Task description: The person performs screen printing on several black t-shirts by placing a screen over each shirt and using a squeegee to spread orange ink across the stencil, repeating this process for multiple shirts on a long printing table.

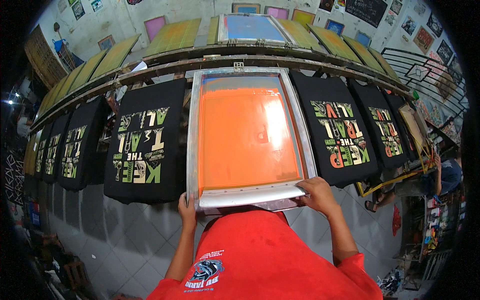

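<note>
An aluminium-framed screen point(196, 130) lies in front of me, its mesh coated with orange ink point(235, 135). A silver squeegee bar point(250, 196) rests along its near edge. My left hand point(188, 210) grips the frame's lower left corner. My right hand point(316, 195) is closed on the lower right corner, by the squeegee's end; its fingertips are partly hidden. Black printed shirts on boards lie either side, one left point(142, 100) and one right point(320, 85).
More shirt boards point(85, 112) extend along both sides. A wooden rail point(165, 67) runs behind, with yellow-green screens point(170, 35) leaning above it. At the right, another person point(445, 175) holds a yellow-edged frame point(370, 187). A tiled floor point(127, 235) shows below.
</note>
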`<state>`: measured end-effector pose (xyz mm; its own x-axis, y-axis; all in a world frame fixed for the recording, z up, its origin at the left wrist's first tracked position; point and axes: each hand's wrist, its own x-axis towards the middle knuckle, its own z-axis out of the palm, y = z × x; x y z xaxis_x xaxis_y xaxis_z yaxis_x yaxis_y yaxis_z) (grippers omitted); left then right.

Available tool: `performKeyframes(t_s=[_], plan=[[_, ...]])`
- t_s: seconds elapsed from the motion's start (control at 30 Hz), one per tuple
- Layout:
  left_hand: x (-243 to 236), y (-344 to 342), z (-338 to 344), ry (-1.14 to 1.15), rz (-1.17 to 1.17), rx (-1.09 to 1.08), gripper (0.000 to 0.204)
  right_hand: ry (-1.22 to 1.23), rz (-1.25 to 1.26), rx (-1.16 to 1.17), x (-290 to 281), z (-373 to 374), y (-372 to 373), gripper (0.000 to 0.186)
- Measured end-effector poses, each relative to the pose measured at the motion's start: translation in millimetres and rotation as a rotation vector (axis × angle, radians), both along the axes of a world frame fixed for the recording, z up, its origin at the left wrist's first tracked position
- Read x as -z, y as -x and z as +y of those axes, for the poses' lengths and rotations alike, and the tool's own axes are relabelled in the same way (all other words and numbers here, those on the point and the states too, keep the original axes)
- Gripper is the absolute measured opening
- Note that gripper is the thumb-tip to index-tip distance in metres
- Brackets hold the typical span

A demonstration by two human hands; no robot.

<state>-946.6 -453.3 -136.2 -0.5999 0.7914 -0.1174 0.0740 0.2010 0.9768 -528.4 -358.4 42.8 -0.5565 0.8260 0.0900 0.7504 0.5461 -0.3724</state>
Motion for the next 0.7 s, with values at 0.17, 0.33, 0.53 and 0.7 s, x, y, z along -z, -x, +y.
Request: performKeyframes(t_s=[0.17,0.33,0.53,0.7], plan=[[-72.8,-1.7,6.9,-0.124,0.416,0.005,0.037,0.088,-0.038,-0.025,-6.2,28.7,2.8,0.039],[-172.3,-22.2,78.7,0.101,1.019,1.043,0.032,0.158,-0.150,0.003,9.1,51.0,11.0,0.036],[-189.4,4.9,163.1,0.052,1.057,0.989,0.027,0.033,-0.103,-0.011,-11.9,129.2,13.6,0.028],[-155.0,38.2,347.0,-0.102,1.259,0.711,0.015,-0.210,-0.119,0.069,12.8,321.2,49.6,0.026]])
